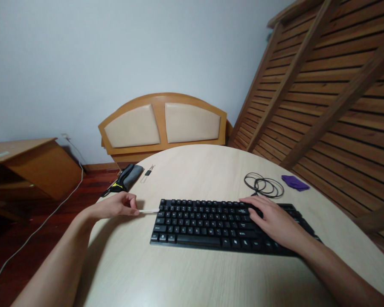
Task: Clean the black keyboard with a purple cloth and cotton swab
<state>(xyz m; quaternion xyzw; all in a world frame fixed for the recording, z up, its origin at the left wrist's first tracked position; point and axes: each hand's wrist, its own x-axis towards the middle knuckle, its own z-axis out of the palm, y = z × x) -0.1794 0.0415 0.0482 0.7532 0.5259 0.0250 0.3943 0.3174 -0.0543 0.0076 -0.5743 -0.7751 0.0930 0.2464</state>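
Head view: your left hand (pixel 119 205) is pinching a thin white stick (pixel 149 211), which is pointing lengthwise rightward to the left end of the black keyboard (pixel 198 222); your right hand (pixel 272 216), fingers slightly spread, is resting across the keyboard's right part

Keyboard (pixel 198 230)'s on the table (pixel 192 277), stick (pixel 149 211) at its 9 o'clock end. Around the keyboard: pouch (pixel 129 177) at 10, cable coil (pixel 257 187) at 1, cloth (pixel 295 183) at 2. Headboard (pixel 161 115)'s behind the table, roughly 11.
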